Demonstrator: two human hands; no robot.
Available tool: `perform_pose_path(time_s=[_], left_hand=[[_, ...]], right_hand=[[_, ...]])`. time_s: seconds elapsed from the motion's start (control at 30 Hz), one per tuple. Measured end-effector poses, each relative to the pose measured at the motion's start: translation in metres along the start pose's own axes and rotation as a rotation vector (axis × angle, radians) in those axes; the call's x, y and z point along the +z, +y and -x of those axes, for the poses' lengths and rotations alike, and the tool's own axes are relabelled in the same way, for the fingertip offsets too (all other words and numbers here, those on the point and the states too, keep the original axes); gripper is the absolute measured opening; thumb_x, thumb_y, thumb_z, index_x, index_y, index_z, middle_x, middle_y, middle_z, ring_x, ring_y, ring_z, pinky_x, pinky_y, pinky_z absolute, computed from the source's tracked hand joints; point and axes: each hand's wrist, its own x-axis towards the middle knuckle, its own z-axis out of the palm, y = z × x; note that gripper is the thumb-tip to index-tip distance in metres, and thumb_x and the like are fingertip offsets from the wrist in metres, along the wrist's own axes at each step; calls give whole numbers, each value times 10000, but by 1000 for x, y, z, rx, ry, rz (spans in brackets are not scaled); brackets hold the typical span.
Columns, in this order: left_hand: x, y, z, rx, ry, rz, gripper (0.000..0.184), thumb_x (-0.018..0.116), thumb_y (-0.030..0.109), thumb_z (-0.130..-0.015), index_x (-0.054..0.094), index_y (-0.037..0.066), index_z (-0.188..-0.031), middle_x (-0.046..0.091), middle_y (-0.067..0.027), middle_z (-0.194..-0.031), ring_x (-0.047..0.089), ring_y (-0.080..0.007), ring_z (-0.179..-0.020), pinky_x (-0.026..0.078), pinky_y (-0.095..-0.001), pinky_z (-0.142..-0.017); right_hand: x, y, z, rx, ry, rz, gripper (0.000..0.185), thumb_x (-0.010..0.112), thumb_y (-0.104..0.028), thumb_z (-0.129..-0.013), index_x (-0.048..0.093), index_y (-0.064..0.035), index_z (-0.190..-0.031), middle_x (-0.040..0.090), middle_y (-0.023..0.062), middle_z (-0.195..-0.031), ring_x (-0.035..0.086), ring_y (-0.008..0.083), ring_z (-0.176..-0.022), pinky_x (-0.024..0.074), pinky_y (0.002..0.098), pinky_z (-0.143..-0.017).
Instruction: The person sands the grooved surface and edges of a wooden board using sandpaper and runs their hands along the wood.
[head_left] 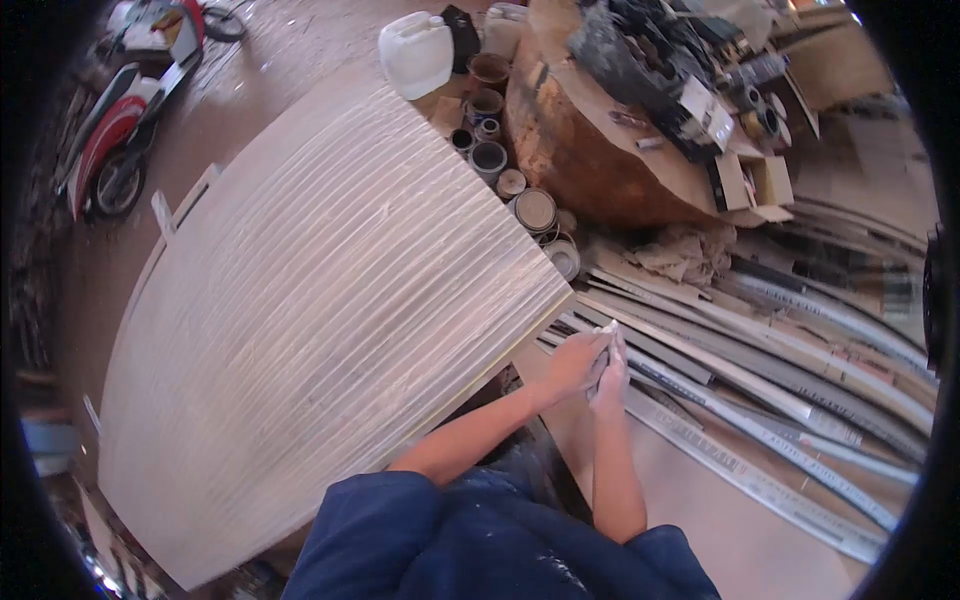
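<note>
My left hand (pixel 576 364) and my right hand (pixel 611 376) are pressed together beyond the near right edge of a large pale panel (pixel 330 270). Both are closed, with whitish dust on the fingers. A small white bit shows at the fingertips, too small to name. Which hand grips it I cannot tell. Long ridged streaks run across the panel, and its surface looks coated in something pale. Below and right of my hands are long printed strips (pixel 760 425) lying side by side.
Several cans (pixel 534 210) and a white jerrycan (pixel 416 55) stand along the panel's far right edge. Behind them is a thick wooden slab (pixel 600 170) with a dark cloth (pixel 640 60) and open cardboard boxes (pixel 755 185). A red motorbike (pixel 115 150) is parked at upper left.
</note>
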Motion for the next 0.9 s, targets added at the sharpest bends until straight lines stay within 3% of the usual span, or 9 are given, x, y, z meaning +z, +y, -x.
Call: perform_pose_path(time_s=[0.07,0.17,0.3,0.33,0.4,0.47,0.53,0.57,0.9], left_hand=[[-19,-10,9,-70,-34,-11,440,576,248,-945,560,47,-1335,526,-221,-1417,476,-379,-1334,290,-503,-1177],[-37,-25,13,-139,224,-476,522,553,283,-958,503,-2,-1393,422,-224,-1521,400,-360,-1415,297,-481,-1179],[-28,-51,25,-195,255,-654,580,553,279,-954,453,-46,-1424,366,-223,-1563,352,-339,-1457,276,-483,-1191],[-26,-51,29,-249,248,-677,579,554,265,-950,451,-48,-1427,350,-216,-1575,336,-331,-1466,264,-483,-1196],[-24,-50,50,-312,226,-699,579,555,251,-946,448,-50,-1429,334,-209,-1588,320,-323,-1476,252,-483,-1202],[-28,-47,84,-345,278,-700,569,567,241,-936,463,-32,-1424,373,-195,-1569,356,-311,-1458,254,-483,-1202],[-46,-30,129,-408,336,-689,549,595,241,-921,501,-8,-1401,431,-182,-1535,399,-300,-1434,262,-477,-1200],[-49,-33,155,-440,379,-726,537,609,233,-914,516,4,-1391,467,-182,-1500,427,-303,-1410,268,-482,-1195],[-94,-13,373,-1255,658,-966,503,614,275,-935,539,106,-1402,534,-119,-1426,477,-307,-1344,273,-569,-1156]], right_hand=[[-14,17,-27,105,-52,-105,467,409,-188,-1061,402,-36,-1503,474,86,-1496,514,193,-1294,462,350,-1027],[10,-3,-28,79,-7,-83,355,475,-155,-1037,552,-49,-1367,655,63,-1097,595,142,-820,486,287,-661],[76,-44,-31,-160,-56,393,271,647,-192,-982,669,-41,-1206,643,32,-865,558,127,-687,442,245,-612],[84,-46,-44,-155,-84,411,271,647,-192,-982,669,-41,-1206,643,32,-865,558,127,-687,442,245,-612],[90,-42,-62,-565,-428,774,211,675,-194,-971,709,-33,-1104,651,23,-843,577,95,-719,436,223,-620],[89,-52,-81,-560,-509,909,134,716,-151,-914,729,-58,-1010,681,27,-907,627,125,-838,463,275,-755],[95,-62,-104,-1231,-834,1416,135,750,-126,-830,734,-113,-963,689,31,-963,625,192,-952,428,366,-902],[96,-62,-114,-1181,-931,1441,179,743,-119,-790,734,-146,-967,683,33,-1014,587,244,-1046,366,428,-985],[134,14,-72,-1330,-1490,1282,275,677,-195,-813,692,-174,-1087,640,27,-1071,564,236,-1089,366,441,-1020]])
